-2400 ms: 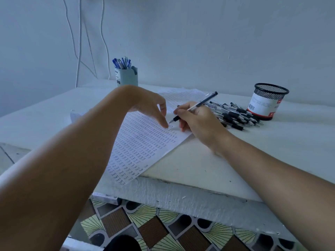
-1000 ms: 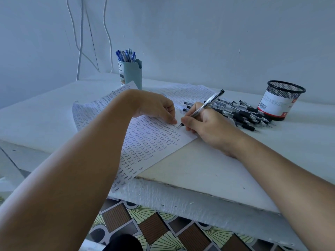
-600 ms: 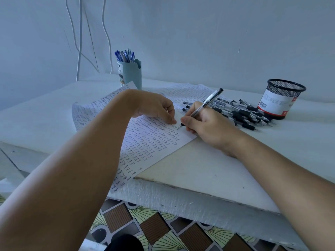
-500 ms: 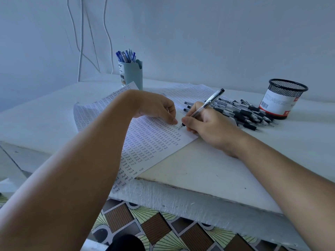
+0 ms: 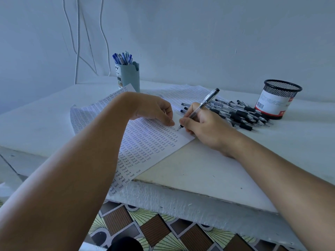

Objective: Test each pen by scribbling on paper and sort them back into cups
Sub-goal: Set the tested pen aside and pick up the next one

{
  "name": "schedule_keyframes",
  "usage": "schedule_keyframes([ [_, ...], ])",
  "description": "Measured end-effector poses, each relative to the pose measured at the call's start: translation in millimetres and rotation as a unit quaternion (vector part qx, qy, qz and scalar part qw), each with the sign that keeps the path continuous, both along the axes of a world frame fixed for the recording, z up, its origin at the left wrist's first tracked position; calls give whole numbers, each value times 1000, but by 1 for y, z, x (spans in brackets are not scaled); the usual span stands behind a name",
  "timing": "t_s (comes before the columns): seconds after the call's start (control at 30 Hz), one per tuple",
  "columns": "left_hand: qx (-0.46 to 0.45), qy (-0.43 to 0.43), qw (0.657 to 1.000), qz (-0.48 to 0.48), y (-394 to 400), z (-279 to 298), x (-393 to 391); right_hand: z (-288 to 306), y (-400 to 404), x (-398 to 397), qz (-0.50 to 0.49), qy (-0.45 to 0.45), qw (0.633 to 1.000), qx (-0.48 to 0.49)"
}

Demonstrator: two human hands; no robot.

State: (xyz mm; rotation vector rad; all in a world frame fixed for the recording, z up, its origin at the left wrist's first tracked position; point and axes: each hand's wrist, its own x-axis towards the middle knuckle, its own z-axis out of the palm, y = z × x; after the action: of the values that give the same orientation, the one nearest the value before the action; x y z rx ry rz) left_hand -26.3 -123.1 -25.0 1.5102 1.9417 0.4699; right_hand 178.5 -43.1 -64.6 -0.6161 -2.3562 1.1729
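My right hand (image 5: 203, 125) grips a clear black-tipped pen (image 5: 204, 103) in a writing hold, its tip touching the sheet of paper (image 5: 145, 142), which is covered with rows of small written words. My left hand (image 5: 154, 109) rests on the paper just left of the tip, fingers loosely curled, fingertips pressing the sheet. A pile of several black pens (image 5: 237, 114) lies to the right of my right hand. A black mesh cup (image 5: 277, 98) with a white label stands at the far right. At the back a grey-blue cup (image 5: 129, 77) holds several blue pens (image 5: 123, 58).
The white table (image 5: 208, 171) has its rough front edge close to me, and the paper's near corner hangs over it. A patterned floor (image 5: 163, 230) shows below. White cables (image 5: 78, 38) hang down the wall at the back left.
The view has shifted slightly since a second ago. Both hands stay where they were on the paper, the pen tip still down on the sheet.
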Motion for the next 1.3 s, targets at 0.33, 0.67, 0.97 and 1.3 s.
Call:
schedule_keyframes([
  [0.33, 6, -2, 1000, 2, -1, 0, 1, 5, -5, 3, -4, -7, 1000, 3],
  [0.67, 0, 3, 1000, 6, 1, 0, -1, 7, -4, 4, -17, 73, 994, -80],
  [0.97, -14, 1, 1000, 3, 3, 1, -4, 30, 1, -4, -38, 167, 982, -77],
  [1.3, -24, 5, 1000, -4, 6, 3, -4, 34, 19, -14, -101, 73, 982, 142],
])
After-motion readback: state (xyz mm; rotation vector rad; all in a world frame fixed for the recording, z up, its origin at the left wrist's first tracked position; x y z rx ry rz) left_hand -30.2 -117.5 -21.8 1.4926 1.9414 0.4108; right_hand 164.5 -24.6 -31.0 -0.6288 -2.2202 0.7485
